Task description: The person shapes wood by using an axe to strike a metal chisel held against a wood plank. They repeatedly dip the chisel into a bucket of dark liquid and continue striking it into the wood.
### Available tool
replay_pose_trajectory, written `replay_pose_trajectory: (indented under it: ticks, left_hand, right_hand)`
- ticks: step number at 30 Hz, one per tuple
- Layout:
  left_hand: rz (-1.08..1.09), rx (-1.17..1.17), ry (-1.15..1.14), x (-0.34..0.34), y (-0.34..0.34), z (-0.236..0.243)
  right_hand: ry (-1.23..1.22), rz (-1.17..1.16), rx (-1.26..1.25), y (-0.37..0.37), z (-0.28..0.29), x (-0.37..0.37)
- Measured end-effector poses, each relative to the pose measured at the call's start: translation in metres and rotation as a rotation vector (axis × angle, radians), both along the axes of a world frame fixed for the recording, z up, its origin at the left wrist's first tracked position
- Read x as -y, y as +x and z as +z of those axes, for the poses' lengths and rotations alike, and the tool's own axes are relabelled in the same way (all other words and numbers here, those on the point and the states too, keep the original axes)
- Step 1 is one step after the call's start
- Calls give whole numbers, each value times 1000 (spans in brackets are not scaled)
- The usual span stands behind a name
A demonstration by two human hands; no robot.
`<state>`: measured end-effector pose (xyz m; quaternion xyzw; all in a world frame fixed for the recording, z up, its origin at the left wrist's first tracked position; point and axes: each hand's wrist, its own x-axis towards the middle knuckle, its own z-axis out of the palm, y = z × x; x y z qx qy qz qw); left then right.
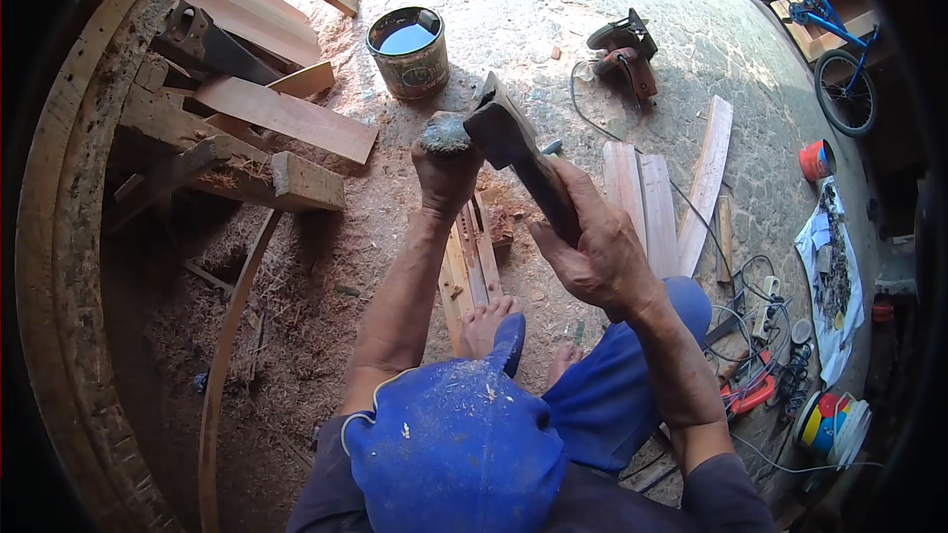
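My left hand is a fist around an upright tool handle, whose grey, battered round end shows on top. The rest of that tool is hidden below the fist. In my right hand is a hammer-like tool with a dark, blocky head and dark handle. Its head is right beside the battered end; whether they touch I cannot tell. Beneath my hands lie narrow wooden pieces, with a bare foot against them.
A bucket of dark liquid stands ahead. Planks, a handsaw and a timber frame fill the left. On the right lie a corded power tool, boards, tangled cables and a blue bicycle.
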<state>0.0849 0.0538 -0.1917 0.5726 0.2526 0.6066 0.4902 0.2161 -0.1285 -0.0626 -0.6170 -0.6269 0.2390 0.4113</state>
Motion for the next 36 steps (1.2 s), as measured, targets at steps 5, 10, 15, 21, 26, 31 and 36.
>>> replay_pose_trajectory:
  ticks: [5,10,15,21,26,31,36]
  left_hand:
    - [17,-82,71,16,2,17]
    - [10,-90,46,18,-6,9]
    - [139,-234,269,25,-2,15]
    - [111,-224,201,27,-1,11]
    - [72,108,-33,-3,-15,-2]
    - [149,-140,143,13,-2,2]
    - [2,-75,16,19,1,15]
  right_hand:
    - [109,32,173,7,15,-11]
    - [281,42,297,-2,37,-18]
    - [-205,61,606,-5,18,-18]
    - [-146,42,512,-4,1,-8]
    - [5,33,351,-4,17,-4]
    - [71,28,209,-3,27,-5]
    - [-4,23,184,4,24,-5]
